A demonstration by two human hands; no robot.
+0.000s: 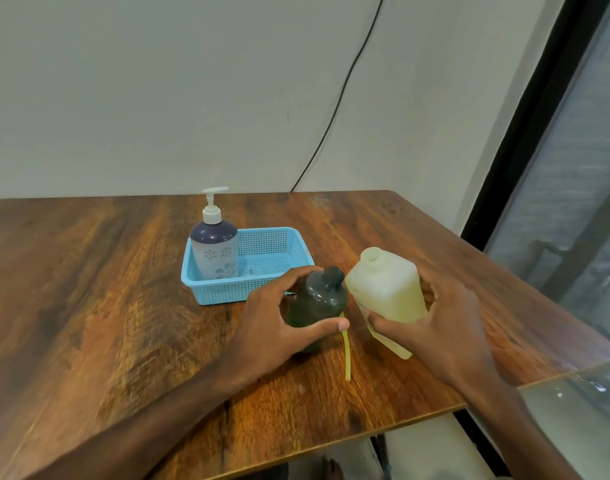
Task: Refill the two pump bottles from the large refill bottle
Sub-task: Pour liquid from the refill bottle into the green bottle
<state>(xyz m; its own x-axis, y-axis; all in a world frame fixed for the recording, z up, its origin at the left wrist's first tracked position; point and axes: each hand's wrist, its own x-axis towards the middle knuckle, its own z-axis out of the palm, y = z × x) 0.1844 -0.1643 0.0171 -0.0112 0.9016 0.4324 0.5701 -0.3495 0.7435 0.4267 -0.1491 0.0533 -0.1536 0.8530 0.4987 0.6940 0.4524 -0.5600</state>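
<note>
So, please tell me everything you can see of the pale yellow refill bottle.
The refill bottle is a squarish, pale yellow, translucent-looking plastic container with a short round neck, open, no cap. It leans, neck up and away from the person. The right hand grips its lower body from the right. It is over the wooden table, close beside the dark bottle.

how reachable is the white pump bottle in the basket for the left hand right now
Probably yes, once freed: the left hand grips the dark bottle, but nothing stands between it and the white pump bottle, upright in the blue basket.
</note>
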